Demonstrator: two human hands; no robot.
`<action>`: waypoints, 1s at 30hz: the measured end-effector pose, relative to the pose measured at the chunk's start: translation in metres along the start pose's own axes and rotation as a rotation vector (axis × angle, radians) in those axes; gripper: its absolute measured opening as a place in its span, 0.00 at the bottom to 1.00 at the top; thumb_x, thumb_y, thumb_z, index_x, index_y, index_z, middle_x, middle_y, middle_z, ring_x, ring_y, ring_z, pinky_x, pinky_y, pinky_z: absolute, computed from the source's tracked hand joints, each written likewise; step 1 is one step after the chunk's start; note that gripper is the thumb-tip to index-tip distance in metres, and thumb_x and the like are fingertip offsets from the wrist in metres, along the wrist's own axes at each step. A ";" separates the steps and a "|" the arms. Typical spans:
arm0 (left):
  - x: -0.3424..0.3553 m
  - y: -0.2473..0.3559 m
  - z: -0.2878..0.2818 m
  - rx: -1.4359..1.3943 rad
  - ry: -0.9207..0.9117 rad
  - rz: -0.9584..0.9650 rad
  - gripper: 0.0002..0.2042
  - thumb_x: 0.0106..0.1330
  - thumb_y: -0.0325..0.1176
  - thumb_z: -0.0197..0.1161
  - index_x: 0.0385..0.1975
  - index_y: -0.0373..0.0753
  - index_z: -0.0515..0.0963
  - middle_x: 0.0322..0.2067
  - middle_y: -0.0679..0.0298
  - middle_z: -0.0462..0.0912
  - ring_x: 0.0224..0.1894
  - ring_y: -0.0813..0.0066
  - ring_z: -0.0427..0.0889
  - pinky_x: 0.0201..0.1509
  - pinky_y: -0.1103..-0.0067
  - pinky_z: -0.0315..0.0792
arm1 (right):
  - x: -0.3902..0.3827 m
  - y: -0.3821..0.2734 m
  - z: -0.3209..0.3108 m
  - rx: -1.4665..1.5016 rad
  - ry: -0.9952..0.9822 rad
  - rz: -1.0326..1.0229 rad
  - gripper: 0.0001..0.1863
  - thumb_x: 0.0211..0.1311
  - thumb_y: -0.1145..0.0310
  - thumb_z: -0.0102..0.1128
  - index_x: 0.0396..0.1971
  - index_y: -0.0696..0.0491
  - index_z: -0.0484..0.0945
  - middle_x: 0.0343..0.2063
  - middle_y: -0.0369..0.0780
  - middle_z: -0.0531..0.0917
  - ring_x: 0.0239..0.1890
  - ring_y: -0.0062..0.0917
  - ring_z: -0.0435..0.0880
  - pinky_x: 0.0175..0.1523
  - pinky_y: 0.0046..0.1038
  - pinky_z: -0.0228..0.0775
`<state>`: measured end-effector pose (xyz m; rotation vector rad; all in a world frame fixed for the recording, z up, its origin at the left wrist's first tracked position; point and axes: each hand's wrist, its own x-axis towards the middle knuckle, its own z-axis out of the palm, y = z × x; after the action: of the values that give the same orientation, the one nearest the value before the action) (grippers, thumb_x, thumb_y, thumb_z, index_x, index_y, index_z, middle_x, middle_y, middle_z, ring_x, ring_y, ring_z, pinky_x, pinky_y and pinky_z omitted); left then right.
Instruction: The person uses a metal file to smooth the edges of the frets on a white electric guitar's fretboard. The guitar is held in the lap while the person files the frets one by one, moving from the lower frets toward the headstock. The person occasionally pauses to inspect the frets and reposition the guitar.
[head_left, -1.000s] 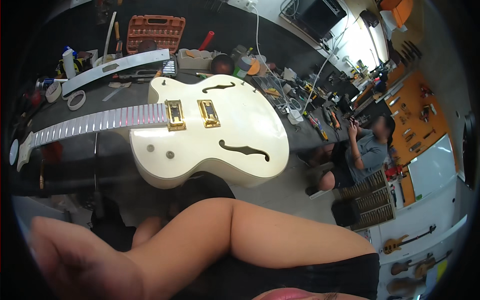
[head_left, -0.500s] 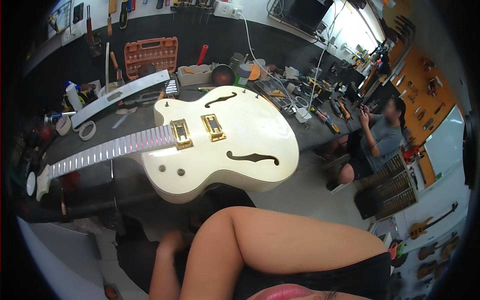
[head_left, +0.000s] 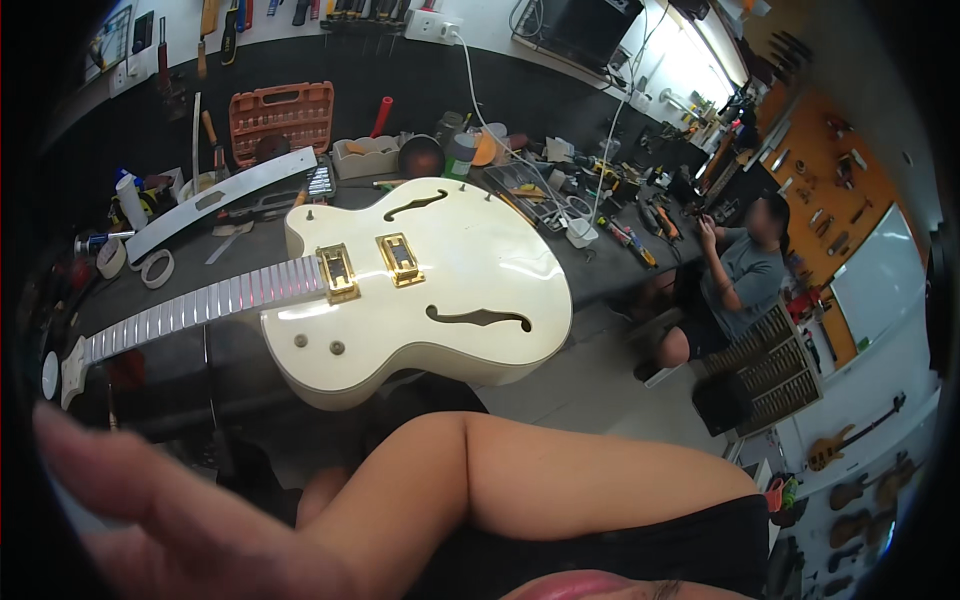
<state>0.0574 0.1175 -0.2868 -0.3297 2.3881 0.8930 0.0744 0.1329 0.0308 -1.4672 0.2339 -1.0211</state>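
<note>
Close to the camera, my right hand [head_left: 190, 520] looms large and blurred at the lower left, at the end of my bent right arm. Its visible fingers stretch apart, and I see nothing held in them. Behind that forearm, a small part of what looks like my left hand [head_left: 322, 490] shows; its fingers are hidden. A cream hollow-body guitar [head_left: 490, 250] lies face up on the dark workbench [head_left: 235, 385]. Two gold-framed pickups [head_left: 401, 260] sit on its top, and no strings are visible. The guitar's headstock [head_left: 74, 372] lies just beyond my right hand's fingertips.
Behind the guitar lie a long pale slotted straightedge [head_left: 225, 205], tape rolls [head_left: 157, 269], an orange socket case [head_left: 281, 122] and a tray [head_left: 530, 188]. White cables cross the bench. At the right, a person [head_left: 745, 275] sits beside the bench near a tool board [head_left: 825, 190].
My right hand has come into view at the lower left. My left hand is now mostly covered by the right forearm. The view has shifted slightly; the guitar remains on the bench.
</note>
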 end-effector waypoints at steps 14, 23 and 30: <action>0.002 -0.047 -0.026 0.073 -0.055 -0.118 0.28 0.72 0.47 0.69 0.65 0.36 0.83 0.61 0.41 0.86 0.64 0.44 0.86 0.67 0.57 0.80 | -0.008 0.003 -0.004 -0.017 0.032 0.035 0.17 0.74 0.61 0.65 0.52 0.58 0.82 0.39 0.45 0.88 0.41 0.34 0.88 0.53 0.37 0.79; 0.005 -0.063 -0.033 0.106 -0.070 -0.142 0.28 0.72 0.49 0.69 0.65 0.35 0.83 0.60 0.40 0.86 0.63 0.43 0.86 0.67 0.56 0.80 | 0.005 0.016 0.006 0.102 -0.077 0.069 0.18 0.74 0.60 0.65 0.53 0.58 0.81 0.39 0.43 0.87 0.41 0.33 0.88 0.54 0.37 0.79; 0.011 -0.053 -0.029 0.072 0.006 -0.083 0.25 0.71 0.46 0.69 0.63 0.38 0.85 0.57 0.42 0.89 0.61 0.44 0.88 0.66 0.56 0.80 | -0.030 0.013 0.007 0.200 0.005 0.257 0.19 0.74 0.59 0.66 0.54 0.58 0.80 0.39 0.42 0.87 0.42 0.32 0.88 0.54 0.37 0.78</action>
<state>0.0582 0.0588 -0.3028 -0.4010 2.3865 0.7676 0.0674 0.1560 0.0073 -1.2183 0.3065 -0.8155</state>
